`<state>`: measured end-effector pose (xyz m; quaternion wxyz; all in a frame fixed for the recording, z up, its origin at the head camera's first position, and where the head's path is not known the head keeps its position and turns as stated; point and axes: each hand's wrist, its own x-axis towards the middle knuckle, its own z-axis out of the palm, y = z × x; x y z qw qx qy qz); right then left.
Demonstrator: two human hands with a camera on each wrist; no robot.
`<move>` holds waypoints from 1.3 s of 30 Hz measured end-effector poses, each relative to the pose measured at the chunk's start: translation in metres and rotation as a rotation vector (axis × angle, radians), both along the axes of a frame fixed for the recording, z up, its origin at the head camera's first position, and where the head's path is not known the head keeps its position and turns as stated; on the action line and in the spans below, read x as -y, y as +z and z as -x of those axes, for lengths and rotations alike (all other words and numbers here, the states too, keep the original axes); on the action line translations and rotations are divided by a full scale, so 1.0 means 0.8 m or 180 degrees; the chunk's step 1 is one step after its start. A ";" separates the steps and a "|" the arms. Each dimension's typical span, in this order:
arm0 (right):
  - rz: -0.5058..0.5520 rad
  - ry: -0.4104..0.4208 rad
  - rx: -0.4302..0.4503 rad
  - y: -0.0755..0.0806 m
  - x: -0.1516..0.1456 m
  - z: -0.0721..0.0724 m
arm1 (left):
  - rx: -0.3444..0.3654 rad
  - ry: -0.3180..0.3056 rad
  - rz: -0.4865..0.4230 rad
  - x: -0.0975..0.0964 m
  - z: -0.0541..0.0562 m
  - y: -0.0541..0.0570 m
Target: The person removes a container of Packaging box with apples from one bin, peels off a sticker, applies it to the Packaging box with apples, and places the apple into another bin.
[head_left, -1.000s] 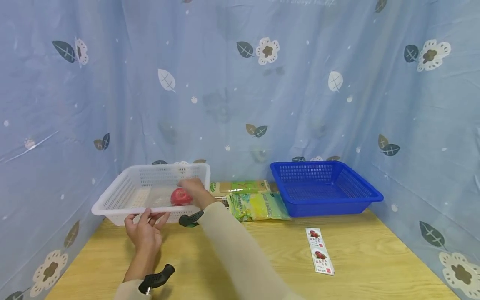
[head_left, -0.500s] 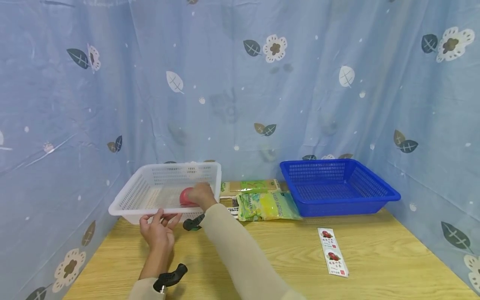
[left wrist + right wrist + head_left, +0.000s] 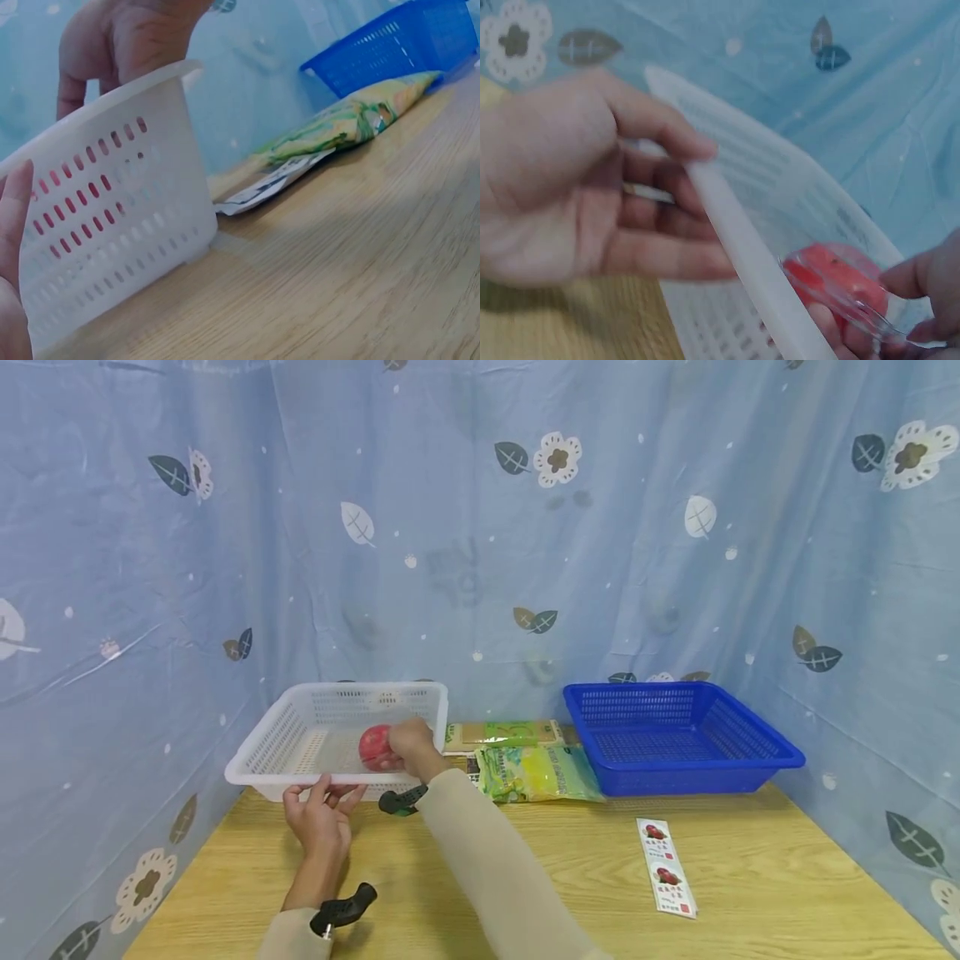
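A white slotted basket (image 3: 258, 778) stands on the table at the left. My left hand (image 3: 322, 818) grips its front rim, one fingertip on top and other fingers against the outer wall below. Inside the basket, near the front right, my right hand (image 3: 415, 747) holds a red round fruit (image 3: 373, 748). The right wrist view shows clear plastic film around the fruit (image 3: 832, 277), with thumb and fingers pinching the film and fruit. From the left wrist view, red shows through the basket's slots, and the right hand (image 3: 135, 37) reaches over the rim.
A blue slotted basket (image 3: 682, 768) stands at the right. Between the baskets lie a yellow-green packet (image 3: 536, 772) and a flat tan-and-green packet (image 3: 502, 733). A printed sticker strip (image 3: 666, 868) lies at the front right. Blue curtain (image 3: 450, 527) surrounds the table.
My right hand has closed on the red fruit, which now looks slightly raised and turned. The left hand stays on the basket rim. The head view has swung a little left.
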<state>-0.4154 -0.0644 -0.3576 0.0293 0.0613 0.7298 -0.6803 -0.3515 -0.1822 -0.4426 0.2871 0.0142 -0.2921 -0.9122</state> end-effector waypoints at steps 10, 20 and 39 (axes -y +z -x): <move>0.0325 -0.0327 -0.0435 0.006 -0.006 -0.002 | -0.0034 -0.0009 -0.0030 0.003 0.000 0.001; 0.0805 -0.0455 -0.0601 0.028 -0.016 -0.022 | -0.0064 -0.0189 0.0073 0.004 0.000 0.002; 0.1520 -0.0247 -0.0579 0.049 -0.061 -0.060 | 0.0065 -0.0163 0.0101 0.008 -0.002 0.002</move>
